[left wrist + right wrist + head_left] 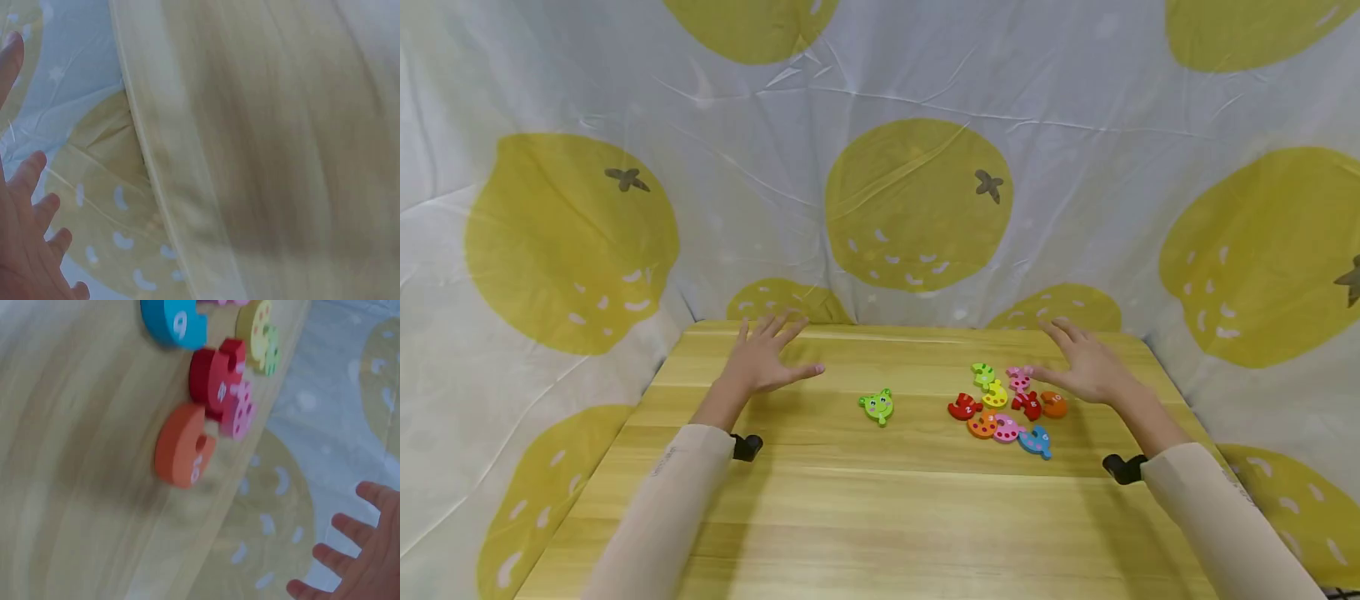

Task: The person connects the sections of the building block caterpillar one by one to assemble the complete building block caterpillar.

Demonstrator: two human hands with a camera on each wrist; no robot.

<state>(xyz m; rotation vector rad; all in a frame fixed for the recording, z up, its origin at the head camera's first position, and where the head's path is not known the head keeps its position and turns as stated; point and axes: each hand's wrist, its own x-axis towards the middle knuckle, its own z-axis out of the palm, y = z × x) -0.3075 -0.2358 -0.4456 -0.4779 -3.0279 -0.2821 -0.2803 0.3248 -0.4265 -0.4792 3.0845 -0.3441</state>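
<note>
Spread fingers and an outstretched thumb show on my left hand (pixel 763 358), which holds nothing over the far left of the table. Likewise spread, my right hand (pixel 1086 367) hovers beside a cluster of numbered puzzle pieces and grips none of them. A green animal-face piece (pixel 877 406) lies alone between the hands. In the cluster are an orange piece (pixel 181 447) marked 10, a red piece (pixel 215 378), a blue piece (pixel 172 322), a yellow piece (pixel 995 394), a pink piece (pixel 1006 429) and several others.
The wooden table (pixel 880 517) ends at the back against a lemon-print cloth (pixel 917 100), which also hangs along both sides. Black wrist mounts sit on the left forearm (pixel 747 447) and the right forearm (pixel 1123 469).
</note>
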